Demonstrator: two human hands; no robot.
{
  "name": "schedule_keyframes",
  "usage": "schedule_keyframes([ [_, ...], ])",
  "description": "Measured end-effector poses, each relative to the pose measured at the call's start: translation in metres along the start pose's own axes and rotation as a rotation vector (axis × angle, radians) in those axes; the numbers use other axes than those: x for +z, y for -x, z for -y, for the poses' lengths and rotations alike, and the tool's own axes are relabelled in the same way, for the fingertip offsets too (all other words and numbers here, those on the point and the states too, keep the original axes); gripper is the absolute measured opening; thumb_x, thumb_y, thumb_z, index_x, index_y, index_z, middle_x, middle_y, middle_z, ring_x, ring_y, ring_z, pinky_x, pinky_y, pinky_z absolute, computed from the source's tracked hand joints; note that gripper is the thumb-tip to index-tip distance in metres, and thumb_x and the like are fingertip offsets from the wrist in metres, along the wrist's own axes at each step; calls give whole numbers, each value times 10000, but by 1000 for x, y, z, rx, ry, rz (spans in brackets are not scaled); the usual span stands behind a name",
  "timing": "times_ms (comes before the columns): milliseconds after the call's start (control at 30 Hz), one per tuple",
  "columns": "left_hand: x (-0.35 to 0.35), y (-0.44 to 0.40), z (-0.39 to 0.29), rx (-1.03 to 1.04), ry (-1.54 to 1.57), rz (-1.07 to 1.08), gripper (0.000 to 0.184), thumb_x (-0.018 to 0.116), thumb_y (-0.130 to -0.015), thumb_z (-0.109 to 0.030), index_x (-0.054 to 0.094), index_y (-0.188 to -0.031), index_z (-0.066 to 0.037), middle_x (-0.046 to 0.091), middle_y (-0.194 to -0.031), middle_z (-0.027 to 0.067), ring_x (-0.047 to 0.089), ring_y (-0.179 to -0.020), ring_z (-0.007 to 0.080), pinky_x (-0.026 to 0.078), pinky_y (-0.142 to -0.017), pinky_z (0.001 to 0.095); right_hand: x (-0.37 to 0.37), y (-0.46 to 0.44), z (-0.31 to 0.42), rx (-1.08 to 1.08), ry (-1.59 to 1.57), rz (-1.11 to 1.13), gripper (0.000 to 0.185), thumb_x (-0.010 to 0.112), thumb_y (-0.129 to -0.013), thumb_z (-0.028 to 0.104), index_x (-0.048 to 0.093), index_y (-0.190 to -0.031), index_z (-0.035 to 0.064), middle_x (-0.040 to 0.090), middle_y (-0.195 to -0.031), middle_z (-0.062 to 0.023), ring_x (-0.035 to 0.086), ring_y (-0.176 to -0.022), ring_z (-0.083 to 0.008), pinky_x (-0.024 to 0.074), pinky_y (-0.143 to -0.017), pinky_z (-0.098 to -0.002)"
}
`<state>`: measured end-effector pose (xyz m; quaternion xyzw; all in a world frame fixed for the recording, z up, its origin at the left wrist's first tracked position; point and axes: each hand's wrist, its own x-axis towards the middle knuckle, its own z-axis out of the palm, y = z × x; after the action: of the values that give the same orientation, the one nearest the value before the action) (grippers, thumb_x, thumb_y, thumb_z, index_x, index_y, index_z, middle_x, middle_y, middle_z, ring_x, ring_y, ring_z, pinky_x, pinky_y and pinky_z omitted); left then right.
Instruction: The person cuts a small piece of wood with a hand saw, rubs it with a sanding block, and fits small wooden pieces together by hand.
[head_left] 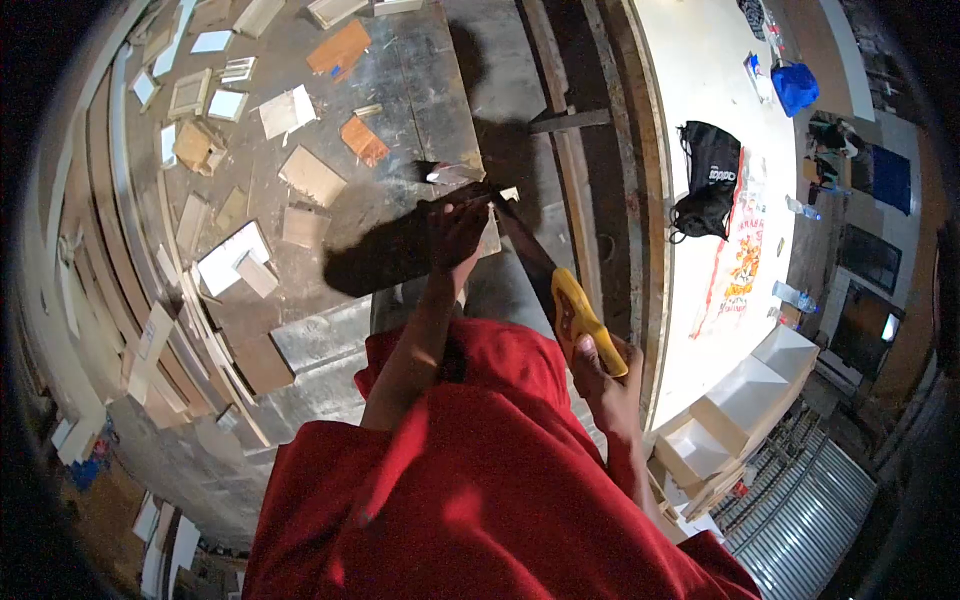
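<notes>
My right hand (606,378) is wrapped round the yellow handle of a hand saw (570,305). The dark blade slants up and left, its tip end by the corner of the dark worktable (410,130). My left hand (458,238) is at that corner, close to the blade, with its fingers bent down onto a piece of wood in deep shadow; most of the wood is hidden. A small pale wood end (509,193) shows just beyond the blade. Behind my fingers, near the table edge, lies a shiny object (450,174) that I cannot make out.
Wood offcuts (312,176) and small frames (190,93) lie scattered over the table. Long strips (215,345) lean along its left side. At right, a pale board (690,50) carries a black drawstring bag (711,175). Box-like wooden compartments (705,445) stand at lower right.
</notes>
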<state>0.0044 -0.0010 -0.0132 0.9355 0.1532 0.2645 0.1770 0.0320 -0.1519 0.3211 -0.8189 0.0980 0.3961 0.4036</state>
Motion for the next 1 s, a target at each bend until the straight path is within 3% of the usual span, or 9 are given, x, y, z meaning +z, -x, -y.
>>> schedule_keyframes([
  [200,-12,-4,5,0,129,83,527,668,-766,-122,578,-1279,-201,582,-1263,20,525,-1110,298,420,-930,514,11,5,0,109,-10,-122,746,720,-859,486,444,-1215,-109,581,-1137,-182,575,-1033,-214,457,-915,-329],
  [300,17,18,12,335,-988,325,508,654,-784,-153,579,-1283,-216,575,-1262,28,514,-1119,330,410,-936,538,-6,15,-14,176,-82,-82,723,720,-863,478,462,-1207,-103,598,-1106,-179,579,-1024,-221,455,-917,-334],
  [400,-21,-3,-5,-59,-102,127,494,657,-783,-148,588,-1268,-214,582,-1248,26,518,-1102,323,403,-935,543,12,3,-28,79,18,-237,659,724,-870,447,502,-1178,-92,640,-1035,-156,611,-947,-206,483,-849,-312],
  [500,-39,-23,-12,-279,202,498,492,673,-770,-154,594,-1252,-205,592,-1235,31,522,-1091,314,403,-932,538,-5,17,-8,22,-1,-122,611,709,-892,413,528,-1174,-99,645,-1016,-141,602,-904,-175,486,-812,-296],
  [600,-23,2,-1,-91,-66,522,345,469,-997,-181,558,-1281,-5,574,-1203,120,531,-1142,296,434,-1008,451,-3,20,0,106,-115,10,550,696,-910,388,591,-1139,-101,654,-961,-119,588,-866,-153,482,-797,-301],
  [733,-8,10,-2,79,-216,312,387,496,-965,-230,571,-1307,-64,561,-1270,161,480,-1225,344,386,-1047,521,7,14,6,-2,55,-191,558,706,-904,385,593,-1139,-108,666,-978,-125,590,-859,-134,487,-785,-287],
  [833,-19,-2,-8,-32,-78,42,549,702,-733,-138,586,-1269,-180,589,-1254,26,522,-1095,307,400,-942,527,6,20,-5,48,-137,-231,523,696,-908,395,630,-1060,-100,672,-890,-108,590,-839,-135,488,-792,-298],
  [933,-34,-13,-8,4,-115,85,606,723,-716,-172,573,-1303,-191,578,-1282,11,512,-1133,306,392,-964,526,13,7,-5,13,-24,-161,479,681,-917,389,655,-1018,-78,665,-836,-77,585,-810,-124,484,-769,-289],
  [1000,-45,-27,-10,-192,95,465,614,728,-712,-185,571,-1306,-198,576,-1266,16,509,-1133,303,393,-953,525,2,14,8,30,53,-94,484,673,-919,403,652,-1029,-68,656,-844,-66,571,-808,-113,475,-745,-287],
])
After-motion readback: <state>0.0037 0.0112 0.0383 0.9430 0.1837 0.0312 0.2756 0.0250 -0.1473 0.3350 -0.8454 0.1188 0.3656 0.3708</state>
